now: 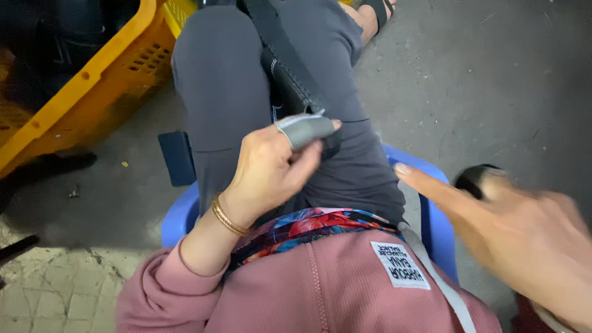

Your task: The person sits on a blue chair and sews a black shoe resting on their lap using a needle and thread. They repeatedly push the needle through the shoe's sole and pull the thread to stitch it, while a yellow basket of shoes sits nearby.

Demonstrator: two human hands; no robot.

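Head view: left hand (271,169) pinched on grey-and-black strap (290,74), running far along lap; right hand (524,234) open, empty, right.

Our right hand (524,240) is blurry, and the bottom and right edges of the picture cut it off. Behind it sits a dark round thing (478,179), mostly hidden, and we cannot tell what it is. Our left hand (271,172) covers part of the black strap (287,68), so its grip there is hard to see. The yellow crate (92,80) runs off the top and left, and what lies inside is too dark. The sandal (376,11) is cut off at the top.
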